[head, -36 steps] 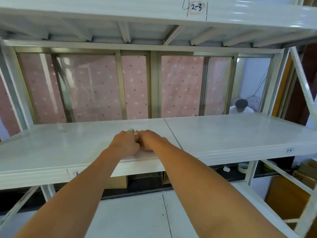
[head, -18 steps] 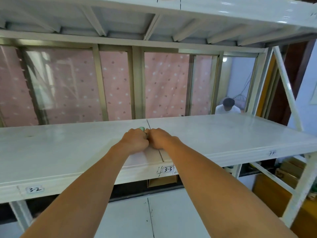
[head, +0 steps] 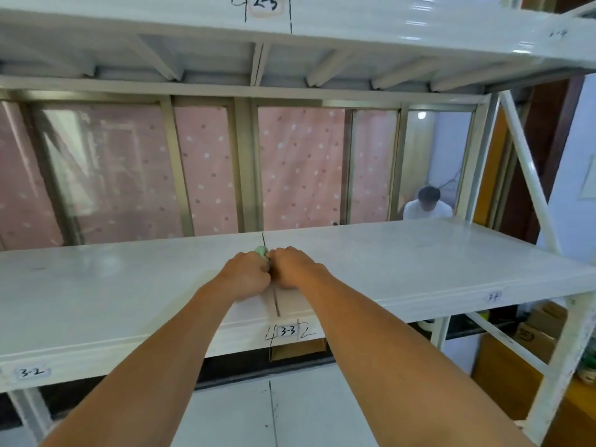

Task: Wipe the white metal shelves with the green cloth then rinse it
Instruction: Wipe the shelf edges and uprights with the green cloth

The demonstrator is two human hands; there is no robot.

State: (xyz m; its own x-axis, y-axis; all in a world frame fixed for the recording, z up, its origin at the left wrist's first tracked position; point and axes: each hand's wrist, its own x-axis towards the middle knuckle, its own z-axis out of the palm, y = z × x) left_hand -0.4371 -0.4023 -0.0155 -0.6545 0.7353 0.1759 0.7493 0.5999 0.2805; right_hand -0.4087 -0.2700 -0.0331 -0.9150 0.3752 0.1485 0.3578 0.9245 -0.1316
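Both my hands sit side by side on the middle white metal shelf [head: 419, 262], right over the seam between two panels above the label 3-3. My left hand [head: 246, 275] and my right hand [head: 295, 267] are curled into fists around the bunched green cloth [head: 262, 251]. Only a small tip of the cloth shows above the knuckles; the rest is hidden under the hands. The fists touch each other and press the cloth onto the shelf.
Another white shelf [head: 387, 24] hangs overhead, and a lower one [head: 232, 414] lies below my arms. A diagonal brace [head: 529, 175] and upright post [head: 561, 375] stand at the right. Behind the rack is a window with pink dotted curtain [head: 300, 169]. A person [head: 427, 204] sits beyond. Cardboard boxes [head: 535, 333] sit low right.
My hands with the cloth have slid right along the shelf, from left of the panel seam to directly over it. The grip on the cloth is unchanged.
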